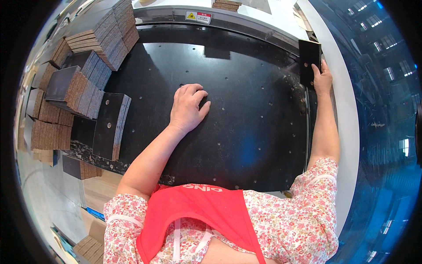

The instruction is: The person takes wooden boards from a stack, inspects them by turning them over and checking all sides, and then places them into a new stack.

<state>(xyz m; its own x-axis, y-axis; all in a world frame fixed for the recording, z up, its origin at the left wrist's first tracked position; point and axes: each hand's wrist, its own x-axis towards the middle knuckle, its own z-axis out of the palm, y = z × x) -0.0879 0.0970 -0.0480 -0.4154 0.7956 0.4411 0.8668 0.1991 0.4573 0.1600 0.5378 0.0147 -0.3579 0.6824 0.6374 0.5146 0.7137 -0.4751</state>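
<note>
At the right edge of the black worktable (pixel 246 114), my right hand (pixel 323 82) grips a small dark rectangular board (pixel 310 59) with round holes in its face. My thumb lies on the board's face and the fingers go round its outer side. Nearer the middle of the table, my left hand (pixel 189 105) rests with its fingers loosely bent and the thumb apart. I see nothing in it. A short stack of similar drilled dark boards (pixel 110 125) stands on the table's left side, apart from my left hand.
Tall stacks of cut particleboard pieces (pixel 103 33) crowd the left, with more dark-faced blocks (pixel 63 83) below them. A metal rail (pixel 167 16) with a warning label runs along the far edge. A white curved edge (pixel 347 114) borders the right side.
</note>
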